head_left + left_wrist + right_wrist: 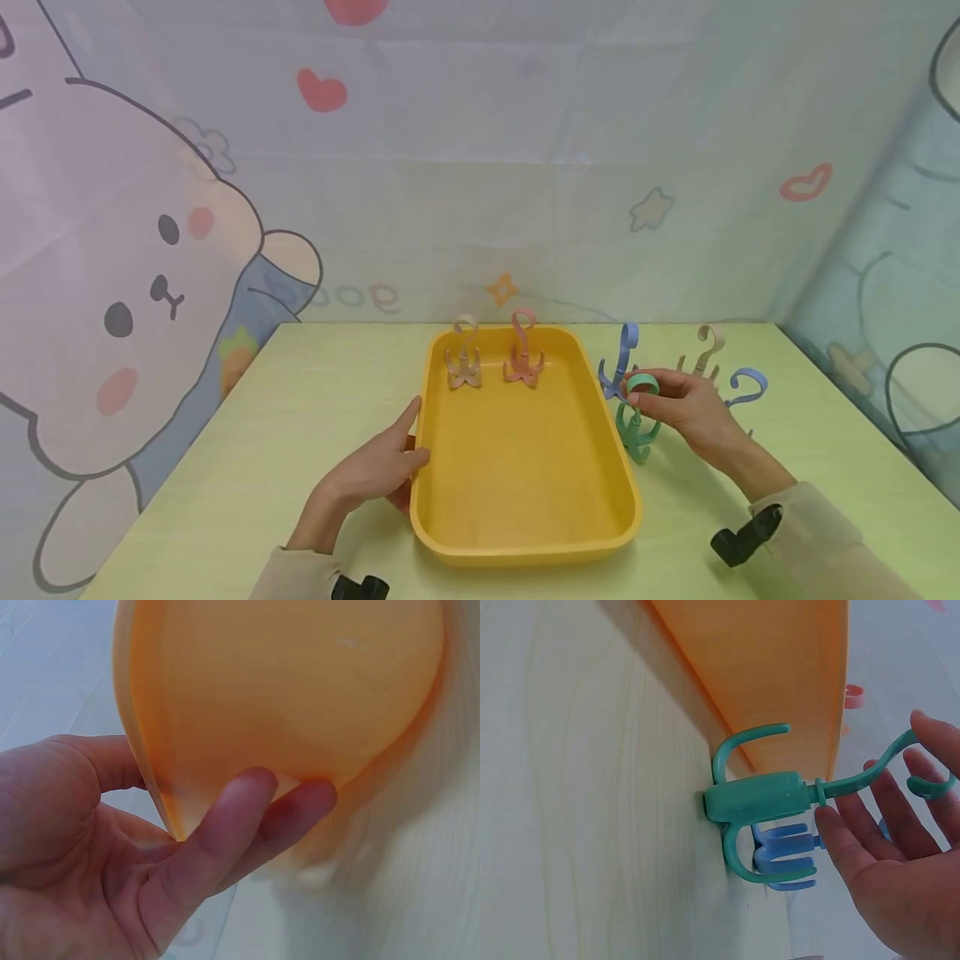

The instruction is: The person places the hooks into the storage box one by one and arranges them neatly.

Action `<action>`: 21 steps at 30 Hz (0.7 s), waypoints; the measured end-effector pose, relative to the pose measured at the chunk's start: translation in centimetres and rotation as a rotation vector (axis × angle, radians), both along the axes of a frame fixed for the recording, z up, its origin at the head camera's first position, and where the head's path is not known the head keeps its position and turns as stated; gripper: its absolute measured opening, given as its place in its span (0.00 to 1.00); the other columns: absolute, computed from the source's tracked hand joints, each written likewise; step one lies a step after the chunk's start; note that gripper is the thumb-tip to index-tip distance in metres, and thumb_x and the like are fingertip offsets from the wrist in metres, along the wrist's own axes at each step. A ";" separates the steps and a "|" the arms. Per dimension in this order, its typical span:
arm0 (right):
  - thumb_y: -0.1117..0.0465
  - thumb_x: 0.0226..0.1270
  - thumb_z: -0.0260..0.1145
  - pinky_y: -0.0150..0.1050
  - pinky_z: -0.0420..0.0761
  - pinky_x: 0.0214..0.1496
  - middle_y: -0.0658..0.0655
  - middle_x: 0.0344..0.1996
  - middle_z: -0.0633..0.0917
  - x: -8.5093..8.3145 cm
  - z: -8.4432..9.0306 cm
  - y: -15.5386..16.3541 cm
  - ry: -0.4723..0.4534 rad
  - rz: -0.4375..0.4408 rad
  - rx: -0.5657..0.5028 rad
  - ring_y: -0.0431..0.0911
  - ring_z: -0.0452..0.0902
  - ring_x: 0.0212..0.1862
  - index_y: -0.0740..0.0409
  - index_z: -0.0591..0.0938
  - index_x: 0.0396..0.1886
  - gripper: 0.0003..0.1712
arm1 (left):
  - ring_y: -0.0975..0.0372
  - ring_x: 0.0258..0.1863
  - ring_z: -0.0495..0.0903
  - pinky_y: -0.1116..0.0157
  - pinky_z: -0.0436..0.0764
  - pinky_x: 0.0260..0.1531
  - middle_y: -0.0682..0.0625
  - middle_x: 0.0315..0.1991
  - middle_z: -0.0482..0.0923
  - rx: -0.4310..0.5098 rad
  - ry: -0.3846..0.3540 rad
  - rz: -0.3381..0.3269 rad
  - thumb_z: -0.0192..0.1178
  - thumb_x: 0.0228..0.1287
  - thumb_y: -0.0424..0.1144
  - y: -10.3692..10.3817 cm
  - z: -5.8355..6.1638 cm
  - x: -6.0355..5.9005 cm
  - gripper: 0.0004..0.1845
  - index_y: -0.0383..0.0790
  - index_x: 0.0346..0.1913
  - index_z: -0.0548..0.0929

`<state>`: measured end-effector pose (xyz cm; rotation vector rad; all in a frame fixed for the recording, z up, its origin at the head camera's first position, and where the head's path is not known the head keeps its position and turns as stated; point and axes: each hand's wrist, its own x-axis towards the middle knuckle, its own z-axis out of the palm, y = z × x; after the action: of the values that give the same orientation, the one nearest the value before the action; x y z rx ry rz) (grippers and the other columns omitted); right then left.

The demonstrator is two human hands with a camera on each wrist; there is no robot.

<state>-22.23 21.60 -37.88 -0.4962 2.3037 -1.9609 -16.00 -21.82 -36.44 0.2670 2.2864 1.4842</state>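
A: Left grip (pixel 373 468), a bare hand. State?

B: Closed on the left side of the yellow tray (pixel 525 479), rim between thumb and fingers.

A: Right grip (pixel 693 412)?

B: Pinching the green hook (pixel 634 429) by its curved upper stem. Hook roughly upright, prongs low, just outside the tray's right wall. Cannot tell whether its foot touches the bench (pixel 337 367).

A: Contents of the tray?

B: Two hooks at the far end, upright, side by side and apart: beige hook (pixel 465 368) left, pink hook (pixel 522 364) right.

A: Near the right grip?

B: Blue hook (pixel 623 354) upright just beyond the green one, close by the tray. Second beige hook (pixel 707 348) behind the hand, lower part hidden. Second blue hook (pixel 753 382) to the hand's right, mostly its curved top showing.

A: Background?

B: Pale cloth (pixel 487 200) behind the bench, printed with hearts, stars and a large cartoon animal (pixel 150 267) at left.
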 end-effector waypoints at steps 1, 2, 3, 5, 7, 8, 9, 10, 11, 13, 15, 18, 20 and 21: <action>0.63 0.76 0.68 0.30 0.87 0.58 0.41 0.53 0.90 0.0 -0.1 0.0 0.000 -0.003 0.002 0.35 0.85 0.56 0.63 0.86 0.60 0.17 | 0.49 0.27 0.90 0.53 0.92 0.29 0.32 0.60 0.81 0.000 -0.001 0.001 0.50 0.77 0.35 0.0 0.0 0.0 0.48 0.43 0.86 0.30; 0.62 0.76 0.68 0.30 0.87 0.58 0.41 0.53 0.90 0.0 -0.2 0.0 0.000 -0.009 0.005 0.35 0.85 0.56 0.64 0.86 0.60 0.17 | 0.49 0.27 0.90 0.53 0.92 0.29 0.33 0.60 0.81 0.000 -0.001 0.002 0.50 0.77 0.35 0.0 0.0 0.0 0.48 0.43 0.87 0.30; 0.62 0.76 0.68 0.30 0.87 0.57 0.41 0.52 0.90 0.0 -0.2 0.0 0.000 -0.012 0.009 0.35 0.85 0.56 0.65 0.86 0.59 0.17 | 0.49 0.27 0.90 0.53 0.92 0.29 0.33 0.60 0.81 0.000 -0.001 0.003 0.50 0.76 0.35 0.0 0.0 0.0 0.48 0.43 0.87 0.30; 0.62 0.77 0.68 0.30 0.87 0.57 0.42 0.50 0.91 0.0 -0.3 0.1 -0.002 -0.014 0.003 0.36 0.86 0.54 0.65 0.87 0.60 0.17 | 0.49 0.26 0.90 0.53 0.92 0.28 0.33 0.60 0.81 -0.002 0.002 0.006 0.50 0.76 0.35 0.0 0.0 0.0 0.48 0.43 0.87 0.30; 0.63 0.77 0.67 0.31 0.88 0.56 0.42 0.49 0.92 0.0 -0.2 0.1 -0.006 -0.005 -0.025 0.36 0.87 0.53 0.63 0.87 0.60 0.16 | 0.49 0.26 0.90 0.53 0.92 0.28 0.33 0.60 0.81 -0.006 0.004 0.010 0.50 0.76 0.35 0.0 0.0 0.0 0.48 0.43 0.87 0.31; 0.63 0.77 0.66 0.31 0.88 0.56 0.43 0.48 0.92 0.0 -0.2 0.1 -0.014 0.003 -0.053 0.36 0.88 0.53 0.62 0.88 0.59 0.16 | 0.49 0.26 0.90 0.53 0.92 0.28 0.33 0.60 0.81 -0.007 0.005 0.012 0.50 0.76 0.35 0.0 0.0 0.0 0.49 0.43 0.87 0.31; 0.64 0.77 0.66 0.31 0.88 0.56 0.43 0.47 0.92 0.0 -0.1 0.0 -0.022 0.013 -0.082 0.37 0.88 0.52 0.61 0.88 0.59 0.15 | 0.49 0.26 0.90 0.53 0.92 0.28 0.33 0.60 0.80 -0.006 0.004 0.012 0.50 0.76 0.35 0.0 0.0 0.0 0.49 0.43 0.87 0.31; 0.65 0.77 0.66 0.32 0.88 0.56 0.44 0.47 0.93 0.0 -0.1 0.0 -0.033 0.019 -0.113 0.38 0.89 0.52 0.60 0.89 0.58 0.15 | 0.50 0.26 0.90 0.53 0.92 0.28 0.33 0.60 0.80 -0.007 0.004 0.013 0.50 0.76 0.35 0.1 0.1 0.1 0.49 0.43 0.87 0.31; 0.66 0.77 0.66 0.32 0.88 0.57 0.45 0.47 0.93 0.0 -0.1 0.0 -0.042 0.025 -0.140 0.38 0.90 0.51 0.60 0.89 0.57 0.14 | 0.50 0.26 0.90 0.53 0.92 0.28 0.32 0.60 0.80 -0.008 0.004 0.015 0.50 0.76 0.35 0.1 0.1 0.1 0.48 0.43 0.87 0.31; 0.67 0.77 0.66 0.34 0.89 0.57 0.46 0.46 0.93 0.0 -0.2 -0.1 -0.058 0.037 -0.188 0.39 0.91 0.50 0.59 0.90 0.56 0.13 | 0.50 0.26 0.90 0.53 0.92 0.28 0.32 0.60 0.81 -0.006 0.005 0.013 0.50 0.76 0.35 0.1 0.1 0.1 0.48 0.42 0.87 0.31; 0.67 0.77 0.65 0.35 0.89 0.57 0.46 0.46 0.93 -0.1 -0.3 -0.1 -0.062 0.039 -0.209 0.41 0.91 0.50 0.58 0.90 0.54 0.13 | 0.50 0.26 0.90 0.53 0.92 0.27 0.32 0.59 0.81 -0.003 0.007 0.009 0.50 0.76 0.35 0.0 0.2 0.1 0.48 0.42 0.87 0.31; 0.67 0.77 0.65 0.37 0.89 0.58 0.47 0.46 0.93 -0.2 -0.5 -0.1 -0.061 0.040 -0.226 0.42 0.91 0.50 0.58 0.90 0.54 0.12 | 0.49 0.25 0.90 0.53 0.92 0.27 0.32 0.59 0.81 0.005 0.008 -0.001 0.50 0.76 0.35 0.0 0.1 0.1 0.48 0.42 0.87 0.31; 0.67 0.77 0.65 0.39 0.89 0.58 0.48 0.46 0.93 -0.3 -0.6 -0.1 -0.062 0.040 -0.237 0.43 0.92 0.51 0.60 0.90 0.55 0.12 | 0.49 0.26 0.90 0.53 0.92 0.28 0.32 0.59 0.81 0.010 0.009 -0.004 0.50 0.76 0.35 0.0 0.1 0.1 0.48 0.42 0.86 0.30; 0.67 0.77 0.65 0.40 0.89 0.58 0.48 0.46 0.93 -0.3 -0.6 -0.1 -0.064 0.039 -0.246 0.44 0.92 0.50 0.61 0.89 0.55 0.13 | 0.49 0.25 0.90 0.52 0.92 0.27 0.32 0.59 0.81 0.012 0.010 -0.005 0.50 0.76 0.35 0.0 0.1 0.1 0.48 0.42 0.86 0.30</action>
<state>-22.49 21.48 -38.49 -0.4834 2.0112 -2.2185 -15.95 -21.87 -36.35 0.2836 2.2836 1.4972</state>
